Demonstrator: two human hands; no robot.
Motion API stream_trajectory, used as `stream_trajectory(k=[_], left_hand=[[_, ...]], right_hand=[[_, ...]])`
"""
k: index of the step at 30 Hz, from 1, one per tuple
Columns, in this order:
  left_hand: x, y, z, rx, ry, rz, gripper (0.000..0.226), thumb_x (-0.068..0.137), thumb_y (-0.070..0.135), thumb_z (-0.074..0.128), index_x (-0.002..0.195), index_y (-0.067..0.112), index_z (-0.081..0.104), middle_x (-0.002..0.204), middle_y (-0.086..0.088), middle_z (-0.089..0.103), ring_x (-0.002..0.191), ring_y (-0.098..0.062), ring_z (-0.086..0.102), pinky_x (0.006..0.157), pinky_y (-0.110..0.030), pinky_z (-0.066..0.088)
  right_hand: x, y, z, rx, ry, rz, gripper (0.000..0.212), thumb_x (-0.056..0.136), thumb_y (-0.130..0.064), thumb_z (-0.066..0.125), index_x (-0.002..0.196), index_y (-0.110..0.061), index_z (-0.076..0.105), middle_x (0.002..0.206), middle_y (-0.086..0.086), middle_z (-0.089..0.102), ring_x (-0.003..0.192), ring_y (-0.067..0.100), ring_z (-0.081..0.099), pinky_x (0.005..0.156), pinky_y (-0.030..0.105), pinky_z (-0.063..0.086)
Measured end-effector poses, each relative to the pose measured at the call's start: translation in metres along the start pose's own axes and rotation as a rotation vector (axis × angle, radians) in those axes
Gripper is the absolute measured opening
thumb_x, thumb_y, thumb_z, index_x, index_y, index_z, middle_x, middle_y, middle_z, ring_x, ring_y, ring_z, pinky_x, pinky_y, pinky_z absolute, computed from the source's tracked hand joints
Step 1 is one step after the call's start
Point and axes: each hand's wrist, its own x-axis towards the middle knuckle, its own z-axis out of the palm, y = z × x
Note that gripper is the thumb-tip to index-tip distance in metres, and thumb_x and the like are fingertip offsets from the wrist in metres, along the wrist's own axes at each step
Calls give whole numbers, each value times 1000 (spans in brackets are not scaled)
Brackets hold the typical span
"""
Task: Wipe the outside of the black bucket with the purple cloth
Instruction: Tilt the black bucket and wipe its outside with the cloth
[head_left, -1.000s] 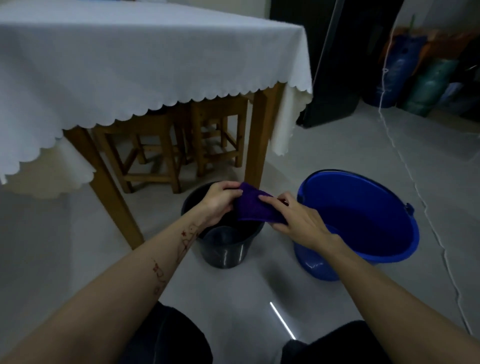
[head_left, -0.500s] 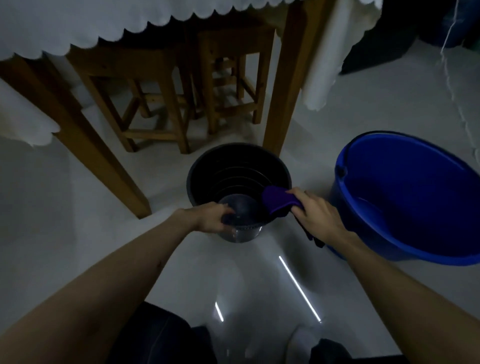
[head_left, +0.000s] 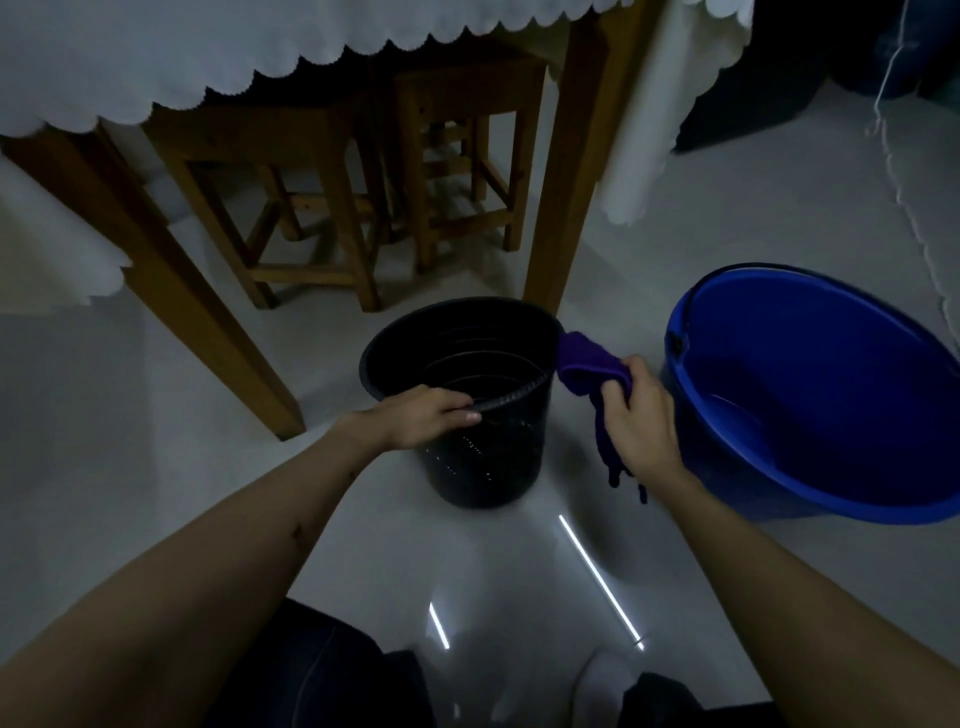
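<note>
The black bucket (head_left: 483, 457) stands upright on the pale floor at the middle of the view, its inside dark. My left hand (head_left: 426, 418) grips its near rim, fingers curled over the edge. The purple cloth (head_left: 587, 364) is bunched in my right hand (head_left: 639, 421), just right of the bucket. The cloth's upper end touches the outer right side of the rim. A loose end hangs down below my wrist.
A large blue bucket (head_left: 727, 467) sits close to the right, almost touching my right hand. A wooden table leg (head_left: 566, 208) stands just behind the black bucket, another leg (head_left: 208, 332) to its left. Wooden stools (head_left: 332, 208) sit under the white tablecloth (head_left: 260, 47). My knees are at the bottom edge.
My right hand carried the cloth from the near rim out to the bucket's right side. My left hand stayed on the near rim. The view drew slightly closer.
</note>
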Motion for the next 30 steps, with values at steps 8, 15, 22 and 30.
stream_trajectory(k=[8, 15, 22, 30], left_hand=[[-14, -12, 5, -727, 347, -196, 29, 105, 35, 47, 109, 20, 72, 111, -7, 74, 105, -25, 68, 100, -38, 51], [-8, -9, 19, -1141, 385, -396, 34, 110, 30, 33, 99, 13, 60, 82, -12, 66, 44, -16, 57, 45, -24, 52], [2, 1, 17, -1109, 414, -410, 34, 109, 31, 32, 100, 16, 61, 90, -13, 68, 62, -21, 61, 58, -31, 51], [3, 8, 10, -1145, 326, -402, 60, 106, 53, 17, 134, 17, 56, 109, -7, 65, 87, -14, 62, 70, -26, 47]], right_hand=[[-1, -17, 16, 185, 142, 93, 8, 92, -20, 46, 86, -14, 47, 86, 11, 53, 70, 19, 51, 63, 30, 41], [11, -25, 47, 68, -168, -104, 34, 95, -21, 39, 128, -29, 42, 115, 1, 54, 94, 13, 56, 80, 31, 48], [12, -27, 78, 5, -224, -199, 51, 97, -20, 42, 144, -35, 32, 116, 2, 45, 86, 2, 48, 67, 5, 38], [-22, -17, 119, -253, -309, -316, 66, 92, -55, 39, 150, -40, 9, 157, 1, 13, 135, 22, 17, 105, 39, 26]])
